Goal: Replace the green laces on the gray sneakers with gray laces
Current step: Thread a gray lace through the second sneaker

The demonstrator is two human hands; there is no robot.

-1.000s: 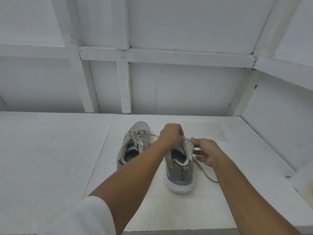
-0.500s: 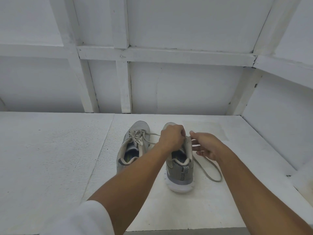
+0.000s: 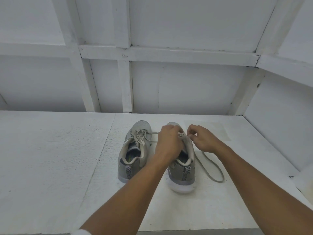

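The left hand (image 3: 169,141) is curled over the tongue and eyelet rows of the right shoe (image 3: 183,173), gripping the upper. The right hand (image 3: 202,139) sits just beside it, thumb and forefinger pinched on the lace (image 3: 211,168) at the shoe's outer edge. The rest of that lace runs from under the right wrist in a slack loop on the table (image 3: 50,158). The left shoe (image 3: 133,150) stands left of the left hand, already laced, with its ends loose.

This looks like threading or pulling a lace through an eyelet. To do it well, the left hand should keep the upper steady and the eyelet exposed. The right hand should draw the lace straight along the hole's axis, flat and untwisted. The slack loop needs watching so it does not snag or knot.

The left hand hides the eyelets, so how many are threaded cannot be told. The lace tip is lost among the right fingers, and whether the lace is going in or coming out is unclear. In this light the lace reads as pale gray-beige, so old lace or new cannot be settled. No second, spare lace shows.
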